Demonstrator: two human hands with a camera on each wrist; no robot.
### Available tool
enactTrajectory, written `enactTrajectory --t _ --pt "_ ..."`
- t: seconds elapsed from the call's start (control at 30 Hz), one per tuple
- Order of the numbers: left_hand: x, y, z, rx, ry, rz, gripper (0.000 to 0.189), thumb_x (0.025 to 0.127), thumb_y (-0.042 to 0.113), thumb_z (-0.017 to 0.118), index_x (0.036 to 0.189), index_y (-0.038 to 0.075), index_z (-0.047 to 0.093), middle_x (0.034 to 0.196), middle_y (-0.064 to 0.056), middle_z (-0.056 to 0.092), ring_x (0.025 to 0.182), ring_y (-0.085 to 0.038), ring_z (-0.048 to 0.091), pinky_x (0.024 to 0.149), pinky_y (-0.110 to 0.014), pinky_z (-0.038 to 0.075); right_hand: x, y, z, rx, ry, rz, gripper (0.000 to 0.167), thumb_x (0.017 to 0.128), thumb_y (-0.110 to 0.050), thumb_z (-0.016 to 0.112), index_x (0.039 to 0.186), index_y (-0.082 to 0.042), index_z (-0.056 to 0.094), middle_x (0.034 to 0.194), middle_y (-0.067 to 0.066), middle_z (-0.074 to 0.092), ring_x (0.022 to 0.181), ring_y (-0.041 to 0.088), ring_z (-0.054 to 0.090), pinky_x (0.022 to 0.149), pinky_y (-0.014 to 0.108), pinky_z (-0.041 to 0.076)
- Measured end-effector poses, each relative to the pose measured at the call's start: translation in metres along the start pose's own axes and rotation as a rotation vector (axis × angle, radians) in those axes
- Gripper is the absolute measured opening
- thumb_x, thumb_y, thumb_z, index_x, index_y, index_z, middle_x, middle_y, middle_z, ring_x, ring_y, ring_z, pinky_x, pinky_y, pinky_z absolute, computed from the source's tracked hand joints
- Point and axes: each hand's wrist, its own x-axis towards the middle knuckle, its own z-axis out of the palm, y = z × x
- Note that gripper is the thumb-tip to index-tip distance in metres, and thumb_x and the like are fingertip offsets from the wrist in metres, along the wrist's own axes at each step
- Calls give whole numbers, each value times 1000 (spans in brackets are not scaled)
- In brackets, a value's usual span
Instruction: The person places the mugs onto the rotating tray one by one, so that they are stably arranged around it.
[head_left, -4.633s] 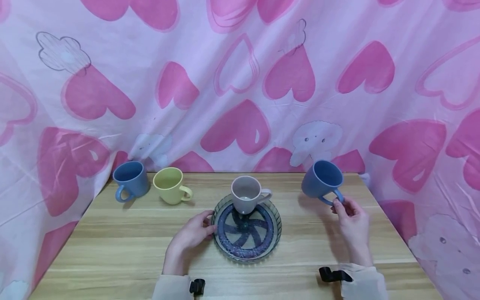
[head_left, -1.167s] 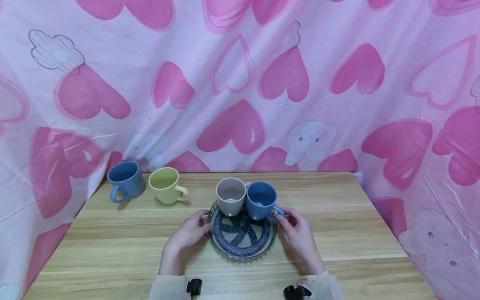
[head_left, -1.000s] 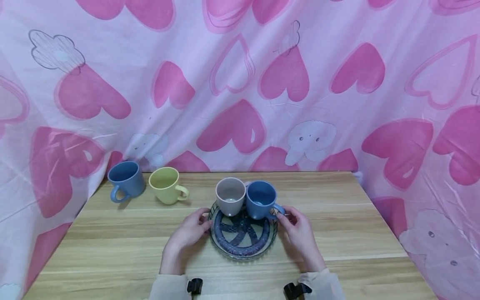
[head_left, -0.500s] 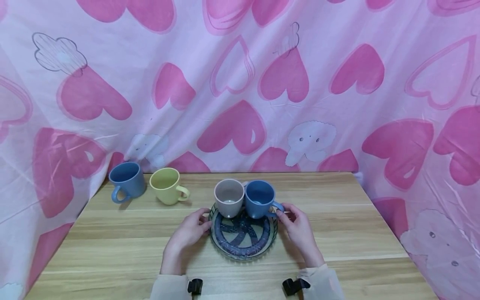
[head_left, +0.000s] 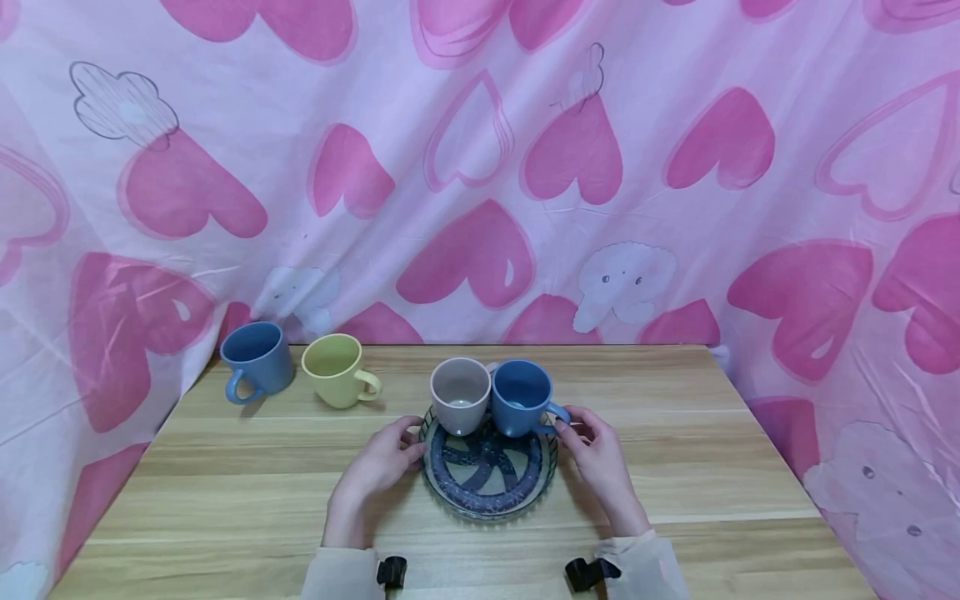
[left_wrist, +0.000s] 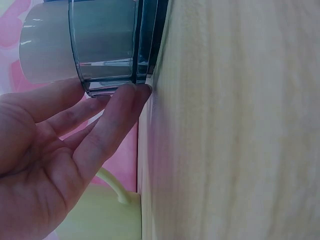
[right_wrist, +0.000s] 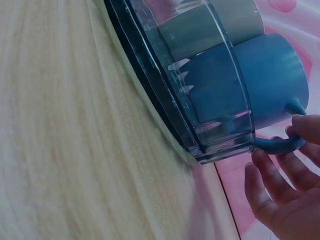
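A ribbed clear glass dish [head_left: 489, 504] with a dark swirl pattern lies mid-table. My left hand [head_left: 380, 460] holds its left side, thumb near the rim and fingertips low on the wall in the left wrist view. Inside the dish, toward its back, a pale grey mug [head_left: 460, 397] and a blue mug [head_left: 521, 397] stand side by side, touching or nearly so. My right hand [head_left: 600, 457] pinches the blue mug's handle [right_wrist: 280, 145] at the dish's right edge. The grey mug's handle is mostly hidden behind the blue mug.
A yellow mug [head_left: 334, 372] and another blue mug [head_left: 257, 362] stand at the back left of the wooden table [head_left: 697, 467]. Behind the table's back edge hangs a pink curtain [head_left: 465, 125] printed with hearts.
Since the oldest frame, my right hand has carried the blue mug leftward into the dish beside the grey mug. Over the last second, hands and mugs have hardly moved.
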Motion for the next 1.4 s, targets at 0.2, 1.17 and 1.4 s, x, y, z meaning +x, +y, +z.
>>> enactTrajectory --t 0.2,1.17,1.4 --pt "0 -1 1 -9 -2 -2 43 92 -3 61 133 -7 51 92 -12 62 79 -21 64 71 -33 58 2 3 1 -1 19 -33 26 95 -10 65 120 -4 65 109 14 64 94 23 62 80 35 58" --pt "1 -2 -1 36 -11 -4 44 92 2 63 134 -3 51 95 -11 63 81 -19 63 74 -35 57 8 18 -10 224 -172 58 42 91 1 63 131 3 52 127 25 51 102 26 61 80 38 58" --pt "1 -1 0 27 -10 -9 44 92 1 62 134 -4 51 95 -11 63 81 -20 64 74 -35 57 8 24 -13 291 -215 155 47 88 1 66 132 4 51 122 22 58 108 31 59 84 40 56"
